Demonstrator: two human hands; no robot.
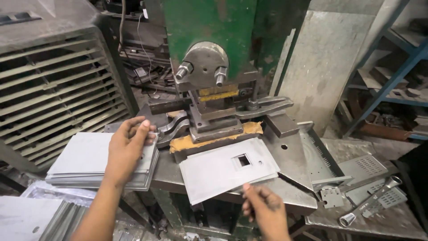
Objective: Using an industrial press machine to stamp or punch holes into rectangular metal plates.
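Workshop setting, cluttered. Green press (209,27) stands straight ahead, its die block (214,120) bolted low over a steel bed (285,169). Louvred grey cabinet (53,85) fills my left side; blue shelving (392,76) with metal scraps sits far right. Bed surface is bare worn steel, oil-dark, with brown cardboard padding (196,142) under the die. Lower bench (383,218) to the right carries perforated sheet parts (368,166) and a ring spanner (370,201).

Stack of blank sheets (84,160) lies left of the bed. My left hand (127,149) rests palm down on its top right corner, fingers loosely spread, not clamped on anything.

Punched sheet (223,172), with a square cutout near its middle, lies tilted on the bed in front of the die. My right hand (263,207) pinches its near edge between thumb and fingertips.
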